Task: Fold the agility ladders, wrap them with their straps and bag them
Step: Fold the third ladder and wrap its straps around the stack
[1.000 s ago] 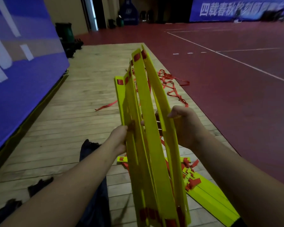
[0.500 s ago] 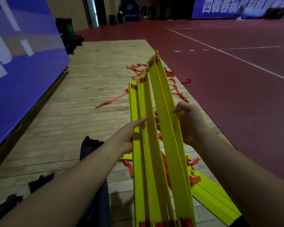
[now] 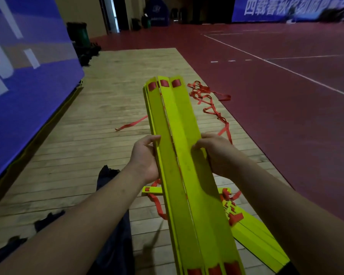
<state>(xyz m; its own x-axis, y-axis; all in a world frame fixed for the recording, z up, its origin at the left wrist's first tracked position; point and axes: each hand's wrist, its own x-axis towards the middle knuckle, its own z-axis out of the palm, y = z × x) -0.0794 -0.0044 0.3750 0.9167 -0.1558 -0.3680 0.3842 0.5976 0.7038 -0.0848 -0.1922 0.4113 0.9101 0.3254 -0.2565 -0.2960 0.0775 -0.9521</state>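
Now in hand: folding; the yellow rungs (image 3: 179, 155) sit stacked at frame centre, ends nearly flush.
Left hand (image 3: 145, 157): fingers curled round the stack's left edge.
Right hand (image 3: 216, 153): clasps the right edge.
Next: probably winding on the red straps (image 3: 209, 100), loose on the floor above centre.

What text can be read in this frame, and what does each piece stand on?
"四载春秋" on the far blue banner; later characters blurred.
White strokes on the blue board at left: cropped, unreadable.
Emblem on the blue stand by the doorway: too small.
The yellow ladder rungs: no text.
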